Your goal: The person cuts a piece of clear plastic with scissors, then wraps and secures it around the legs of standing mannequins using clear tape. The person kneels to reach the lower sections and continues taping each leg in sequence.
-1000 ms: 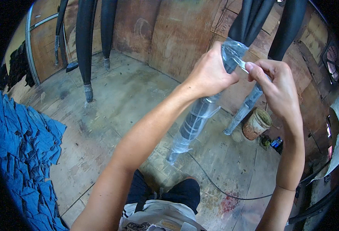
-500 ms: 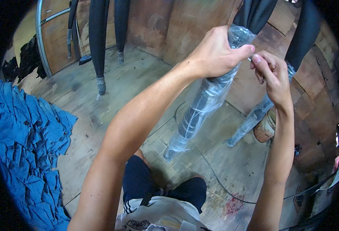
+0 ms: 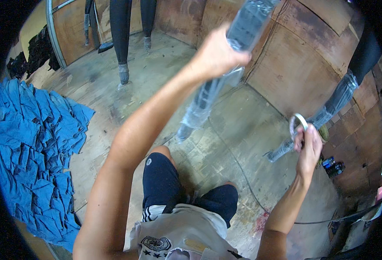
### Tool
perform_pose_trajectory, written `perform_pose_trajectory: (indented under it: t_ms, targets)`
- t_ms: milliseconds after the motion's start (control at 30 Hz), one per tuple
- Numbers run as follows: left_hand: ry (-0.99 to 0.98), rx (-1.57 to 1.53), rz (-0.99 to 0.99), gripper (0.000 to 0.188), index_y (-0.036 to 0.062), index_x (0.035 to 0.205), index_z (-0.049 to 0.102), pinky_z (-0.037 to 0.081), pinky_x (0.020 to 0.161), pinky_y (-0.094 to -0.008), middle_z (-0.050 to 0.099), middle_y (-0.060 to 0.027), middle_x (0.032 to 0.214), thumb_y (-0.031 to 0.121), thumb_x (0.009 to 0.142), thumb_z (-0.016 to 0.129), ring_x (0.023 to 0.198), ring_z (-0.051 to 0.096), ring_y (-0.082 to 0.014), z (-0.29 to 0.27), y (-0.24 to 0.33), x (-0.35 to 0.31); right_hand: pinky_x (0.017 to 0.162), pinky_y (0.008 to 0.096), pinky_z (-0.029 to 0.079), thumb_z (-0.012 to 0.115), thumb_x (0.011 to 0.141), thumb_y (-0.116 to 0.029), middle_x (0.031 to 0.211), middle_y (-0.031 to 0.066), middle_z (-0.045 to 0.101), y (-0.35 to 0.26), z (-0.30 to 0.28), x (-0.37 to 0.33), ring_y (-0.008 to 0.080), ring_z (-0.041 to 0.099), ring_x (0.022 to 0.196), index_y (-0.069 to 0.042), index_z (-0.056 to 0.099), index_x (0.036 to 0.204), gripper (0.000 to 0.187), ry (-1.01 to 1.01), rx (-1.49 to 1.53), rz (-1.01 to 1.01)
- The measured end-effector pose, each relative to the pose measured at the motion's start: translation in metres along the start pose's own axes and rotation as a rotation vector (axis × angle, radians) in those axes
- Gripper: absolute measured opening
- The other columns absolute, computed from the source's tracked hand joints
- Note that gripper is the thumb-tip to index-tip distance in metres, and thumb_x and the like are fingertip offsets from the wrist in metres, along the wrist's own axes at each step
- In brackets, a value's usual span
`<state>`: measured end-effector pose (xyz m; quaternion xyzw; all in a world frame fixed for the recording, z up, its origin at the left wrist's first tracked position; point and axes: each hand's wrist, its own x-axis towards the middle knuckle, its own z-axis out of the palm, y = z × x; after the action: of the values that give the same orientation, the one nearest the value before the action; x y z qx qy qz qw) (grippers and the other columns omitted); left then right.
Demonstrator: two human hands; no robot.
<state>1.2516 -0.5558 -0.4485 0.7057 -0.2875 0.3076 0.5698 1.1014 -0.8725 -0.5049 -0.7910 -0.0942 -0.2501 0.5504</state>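
Observation:
A long black fabric leg, bound in clear plastic film, slants down from the top of the view to the floor. My left hand is wrapped round its middle, and the narrow lower end hangs below the fist. Lower down on the right, my right hand is closed on a narrow roll of tape, whose pale ring stands up above the fingers. Behind that hand hangs a second black leg with clear film round its lower part, apart from my grip.
Crumpled blue cloth lies in a heap on the left. More black legs hang at the back. A dark cable crosses the stained floor. Brown panels line the wall; a small dark and blue object sits at right.
My right hand has moved down and right, away from my left, and the tape roll now shows in it. My left hand has shifted left on the wrapped leg. The view has shifted too.

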Motion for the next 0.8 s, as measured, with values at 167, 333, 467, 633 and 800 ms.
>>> perform_pose_trajectory:
  t_ms: [167,333,467,633,800]
  targets:
    - [-0.024,-0.173,-0.22,0.029,-0.0014,0.092,0.062,0.052,0.074,-0.0342,0.064,-0.0084,0.078,0.016,0.071,0.074,0.075,0.059,-0.0163,0.044,-0.027,-0.055,0.061,0.0216,0.04,0.053,0.109,-0.031,0.082,-0.002,0.059,-0.001,0.058,0.029,0.0058,0.053,0.07,-0.005,0.063,0.113,0.028,-0.079,0.069,0.019]
    - [-0.083,-0.245,-0.19,0.034,-0.002,0.101,0.062,0.051,0.077,-0.0322,0.065,-0.0084,0.087,0.015,0.075,0.077,0.083,0.059,-0.0142,0.062,-0.037,-0.071,0.078,0.026,0.051,0.064,0.102,-0.019,0.101,0.0045,0.065,0.027,0.086,0.047,0.0112,0.064,0.091,-0.002,0.059,0.121,0.026,-0.065,0.086,-0.115]
    - [-0.081,-0.415,-0.191,0.052,-0.003,0.121,0.058,0.051,0.085,-0.0309,0.065,-0.0074,0.101,0.018,0.08,0.083,0.093,0.059,-0.013,0.067,-0.058,-0.116,0.088,0.0293,0.048,0.071,0.095,-0.012,0.106,0.0042,0.063,0.079,0.122,0.02,0.0136,0.059,0.094,-0.003,0.056,0.121,0.031,-0.23,0.039,0.005]
    - [-0.165,-0.205,-0.307,0.062,-0.0035,0.135,0.052,0.048,0.098,-0.034,0.067,-0.009,0.114,0.026,0.089,0.081,0.108,0.061,-0.0149,0.049,-0.086,-0.185,0.072,0.0305,0.055,0.07,0.098,-0.013,0.101,0.0089,0.069,0.125,0.168,-0.019,0.0169,0.067,0.087,-0.002,0.053,0.124,0.033,-0.222,0.62,0.556]
    - [-0.016,-0.479,-0.848,0.049,-0.0048,0.13,0.06,0.048,0.101,-0.0367,0.069,-0.0115,0.114,0.031,0.099,0.071,0.11,0.063,-0.018,0.038,-0.09,-0.228,0.071,0.0276,0.055,0.069,0.096,-0.005,0.095,0.0083,0.068,0.121,0.167,-0.015,0.017,0.068,0.083,-0.005,0.057,0.118,0.025,-0.093,1.01,0.577]
